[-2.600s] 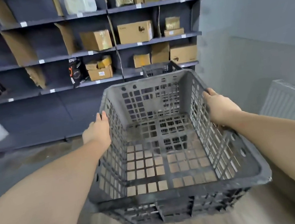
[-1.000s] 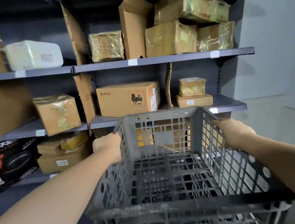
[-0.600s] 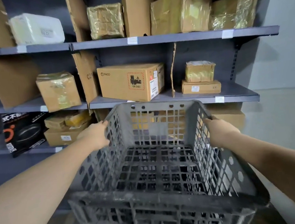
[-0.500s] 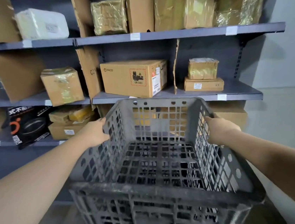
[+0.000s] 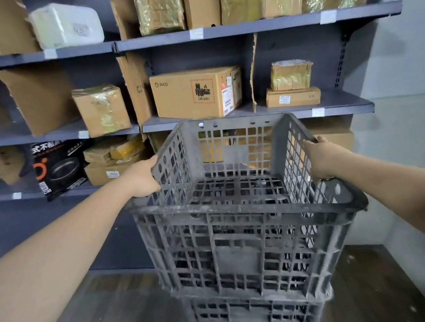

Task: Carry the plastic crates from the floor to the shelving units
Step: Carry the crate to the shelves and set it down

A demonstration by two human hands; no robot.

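I hold an empty dark grey plastic crate (image 5: 238, 248) with latticed walls in front of the shelving unit (image 5: 244, 28). My left hand (image 5: 142, 178) grips its left rim and my right hand (image 5: 323, 156) grips its right rim. The crate tilts slightly, with its far wall towards the shelves. Directly below it a second grey crate (image 5: 256, 320) stands on the floor; the held crate sits on or just above its top, and I cannot tell which.
Dark shelves carry cardboard boxes: a PICO box (image 5: 195, 94) straight ahead, two small stacked boxes (image 5: 292, 84) to its right, a black printed box (image 5: 58, 167) lower left. A grey wall (image 5: 406, 59) closes the right side. The dark wood floor (image 5: 112, 317) lies below.
I have walked up to the shelves with the crate. In the last half second the crate came lower, and a second crate now shows directly beneath it.
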